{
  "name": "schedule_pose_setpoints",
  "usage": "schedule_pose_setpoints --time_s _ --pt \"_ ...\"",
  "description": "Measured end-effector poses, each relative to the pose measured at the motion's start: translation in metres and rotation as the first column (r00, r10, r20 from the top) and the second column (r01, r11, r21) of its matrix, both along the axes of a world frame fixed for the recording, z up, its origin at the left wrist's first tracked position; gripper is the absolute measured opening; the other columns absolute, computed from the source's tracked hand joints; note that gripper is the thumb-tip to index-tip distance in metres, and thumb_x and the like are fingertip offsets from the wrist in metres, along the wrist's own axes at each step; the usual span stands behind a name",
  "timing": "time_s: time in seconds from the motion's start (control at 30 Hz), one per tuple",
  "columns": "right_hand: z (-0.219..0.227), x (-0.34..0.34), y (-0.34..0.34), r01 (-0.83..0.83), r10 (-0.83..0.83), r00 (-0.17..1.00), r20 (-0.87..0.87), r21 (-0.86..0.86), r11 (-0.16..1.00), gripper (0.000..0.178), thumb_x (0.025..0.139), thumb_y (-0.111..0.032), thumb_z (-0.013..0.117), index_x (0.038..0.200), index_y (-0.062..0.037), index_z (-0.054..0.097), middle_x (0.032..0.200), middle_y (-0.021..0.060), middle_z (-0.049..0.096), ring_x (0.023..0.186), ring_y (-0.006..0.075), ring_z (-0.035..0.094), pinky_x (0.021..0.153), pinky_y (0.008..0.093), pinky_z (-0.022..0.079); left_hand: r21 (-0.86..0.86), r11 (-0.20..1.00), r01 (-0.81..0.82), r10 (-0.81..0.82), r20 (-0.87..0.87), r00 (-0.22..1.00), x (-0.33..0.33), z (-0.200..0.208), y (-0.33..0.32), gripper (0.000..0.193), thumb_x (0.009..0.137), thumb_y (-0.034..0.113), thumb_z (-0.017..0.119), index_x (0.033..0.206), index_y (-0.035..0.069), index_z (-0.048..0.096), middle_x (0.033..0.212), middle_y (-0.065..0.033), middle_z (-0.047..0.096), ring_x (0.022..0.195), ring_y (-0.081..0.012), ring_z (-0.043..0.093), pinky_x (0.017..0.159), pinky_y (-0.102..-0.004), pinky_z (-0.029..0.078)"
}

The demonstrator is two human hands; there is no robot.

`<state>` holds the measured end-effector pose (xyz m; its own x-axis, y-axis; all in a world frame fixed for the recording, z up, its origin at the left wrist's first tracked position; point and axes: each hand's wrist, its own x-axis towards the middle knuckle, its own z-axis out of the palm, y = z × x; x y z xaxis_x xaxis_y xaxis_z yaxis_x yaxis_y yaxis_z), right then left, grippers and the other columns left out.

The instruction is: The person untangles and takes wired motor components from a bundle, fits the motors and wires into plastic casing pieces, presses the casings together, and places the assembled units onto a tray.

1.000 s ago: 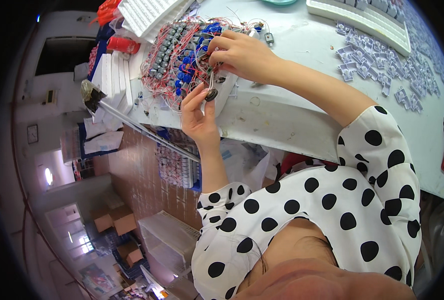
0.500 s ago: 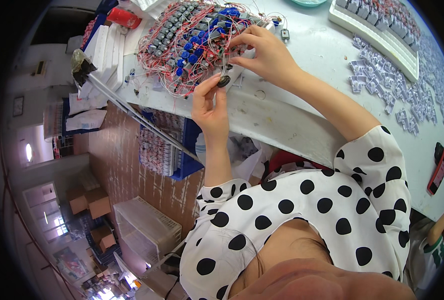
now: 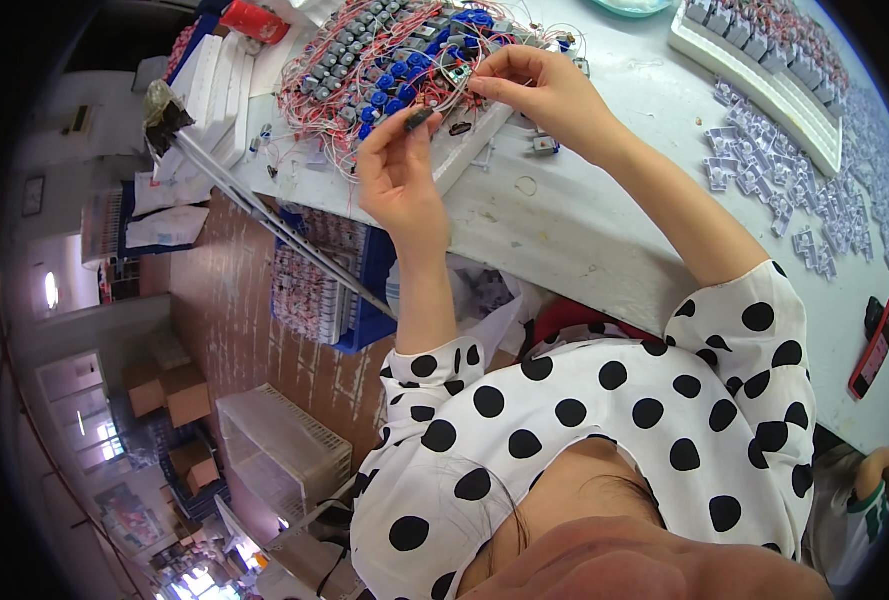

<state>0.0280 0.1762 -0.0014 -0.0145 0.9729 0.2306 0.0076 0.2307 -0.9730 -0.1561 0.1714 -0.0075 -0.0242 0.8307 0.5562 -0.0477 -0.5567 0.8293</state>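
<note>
My left hand pinches a small dark oval part between thumb and fingertips, at the near edge of a tangled heap. To its right, my right hand is closed at the fingertips on thin wires beside a small green circuit board. The heap holds many red and white wires, grey cylindrical parts and blue round parts. Under its near right side shows a white foam tray. Another dark oval piece lies on that tray, between my hands.
A small grey block lies below my right wrist. Clear plastic pieces are scattered at right, near a foam tray of grey parts. A red phone lies at the right edge. Metal poles slant past the table's left corner.
My left hand has moved left and up with the dark oval part, away from my right hand. My right hand has shifted slightly right. The grey block and second oval piece now show.
</note>
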Motion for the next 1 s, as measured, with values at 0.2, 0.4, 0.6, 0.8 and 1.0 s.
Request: schedule_pose_setpoints --time_s 0.2,0.4,0.6,0.8,1.0 --pt "-0.010 -0.001 0.005 -0.043 0.043 0.999 -0.006 0.052 0.998 0.023 0.094 -0.025 0.070 0.108 -0.0059 0.072 0.096 -0.0006 0.071 0.091 0.0061 0.060 0.080 0.0243 0.047 0.120 0.992 -0.028 0.025 0.029 0.999 0.001 0.027 0.019 0.017 0.098 -0.001 0.060 0.114 -0.004 0.058 0.106 -0.0181 0.070 0.092 -0.0245 0.072 0.089 -0.0347 0.060" --pt "-0.020 -0.006 0.006 0.044 -0.087 0.976 0.200 0.211 0.976 0.024 0.089 -0.026 0.074 0.102 -0.0059 0.074 0.089 0.0060 0.072 0.082 0.0147 0.065 0.076 0.0309 0.050 0.100 0.993 0.056 -0.064 0.077 0.995 0.005 0.049 0.055 0.016 0.099 0.002 0.060 0.113 -0.003 0.054 0.103 -0.0171 0.069 0.093 -0.0217 0.072 0.087 -0.0314 0.059" --pt "0.003 -0.003 0.014 0.238 -0.234 0.971 -0.052 0.095 0.967 0.027 0.098 -0.032 0.066 0.105 -0.0064 0.072 0.093 0.0013 0.069 0.084 0.0097 0.059 0.076 0.0264 0.049 0.033 0.987 0.156 -0.159 0.135 0.978 0.009 0.061 0.080 0.016 0.097 -0.002 0.060 0.111 -0.006 0.053 0.107 -0.0207 0.066 0.098 -0.0295 0.071 0.091 -0.0385 0.061" --pt "0.010 -0.002 0.033 0.257 -0.415 0.851 0.323 0.433 0.864 0.021 0.086 -0.029 0.075 0.105 -0.0195 0.076 0.101 0.0046 0.063 0.089 0.0201 0.063 0.081 0.0326 0.051 0.030 0.980 0.196 -0.199 0.109 0.974 0.020 0.071 0.076 0.017 0.097 -0.002 0.060 0.112 -0.006 0.053 0.107 -0.0211 0.067 0.095 -0.0302 0.072 0.090 -0.0385 0.061" --pt "0.011 -0.008 0.048 0.254 -0.564 0.706 0.429 0.590 0.766 0.016 0.082 -0.028 0.078 0.095 -0.0196 0.076 0.095 -0.0003 0.065 0.094 0.0213 0.062 0.079 0.0363 0.052 0.061 0.982 0.180 -0.187 0.113 0.976 0.015 0.065 0.067 0.019 0.097 -0.001 0.060 0.114 -0.005 0.054 0.107 -0.0201 0.067 0.090 -0.0280 0.072 0.086 -0.0360 0.061"
